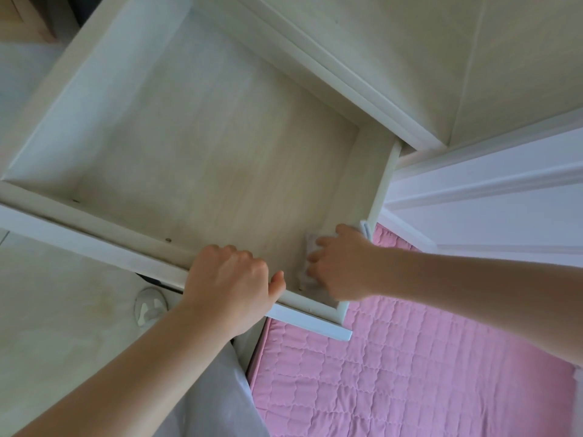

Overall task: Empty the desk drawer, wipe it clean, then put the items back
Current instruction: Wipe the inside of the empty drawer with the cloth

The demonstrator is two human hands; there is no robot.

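Drawer [195, 146] stands pulled out and bare inside, so the emptying looks done and the wiping is the step in hand. Its pale floor fills the middle of the view, with the front panel running from 9 o'clock down toward 5 o'clock.

At about 6 o'clock the left hand [232, 279] grips that front panel, fingers curled over its top edge and thumb [277, 283] lying along the inner side. Just beside it, toward 4 o'clock, the right hand [342, 263] presses a small pale cloth [310, 244] onto the floor in the near right corner; the fingers lie bent over the cloth, pinning it rather than pinching it.

To wipe well, I would keep the left hand bracing the panel so the drawer does not slide, work the cloth tight into this corner seam, then sweep in overlapping strokes toward the far wall at 11 o'clock, and run along each side wall.

A pink quilt [410, 357] lies below at 5 o'clock.
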